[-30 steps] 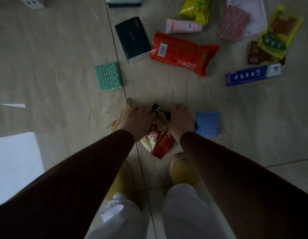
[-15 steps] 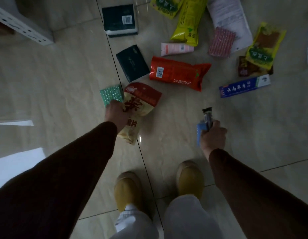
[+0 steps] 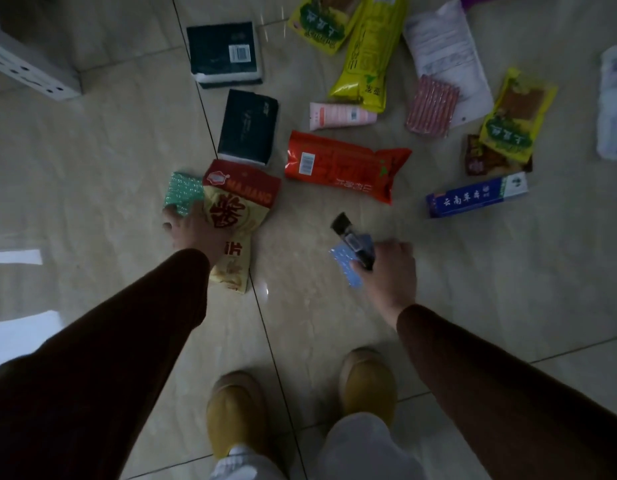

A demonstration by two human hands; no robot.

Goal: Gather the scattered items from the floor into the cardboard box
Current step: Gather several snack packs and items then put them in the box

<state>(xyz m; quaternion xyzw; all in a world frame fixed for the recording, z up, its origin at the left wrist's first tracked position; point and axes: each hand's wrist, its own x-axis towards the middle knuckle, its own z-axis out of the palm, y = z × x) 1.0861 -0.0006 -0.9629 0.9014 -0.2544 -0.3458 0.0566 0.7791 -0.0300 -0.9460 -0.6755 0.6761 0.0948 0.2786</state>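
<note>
My left hand [image 3: 193,230] grips a red and cream snack bag [image 3: 236,216] and its fingers rest on a green sponge [image 3: 180,194] beside it. My right hand [image 3: 390,268] is shut on a blue sponge [image 3: 348,265] together with a small dark packet [image 3: 350,237]. Loose on the tiled floor lie a long red bag [image 3: 345,166], two dark tissue packs [image 3: 246,128] [image 3: 225,53], a pink tube [image 3: 340,116], yellow bags [image 3: 367,53], a pink striped pack [image 3: 431,110] and a blue toothpaste box [image 3: 476,195]. No cardboard box is plainly visible.
A white perforated edge [image 3: 30,72] sits at the upper left. A white parcel bag [image 3: 445,53] and a white packet [image 3: 615,102] lie at the right. My two yellow slippers [image 3: 238,410] stand on the tiles below my hands.
Both hands lifted off the floor and parted: the left took the snack bag up-left to the green sponge, the right came away holding the blue sponge and dark packet.
</note>
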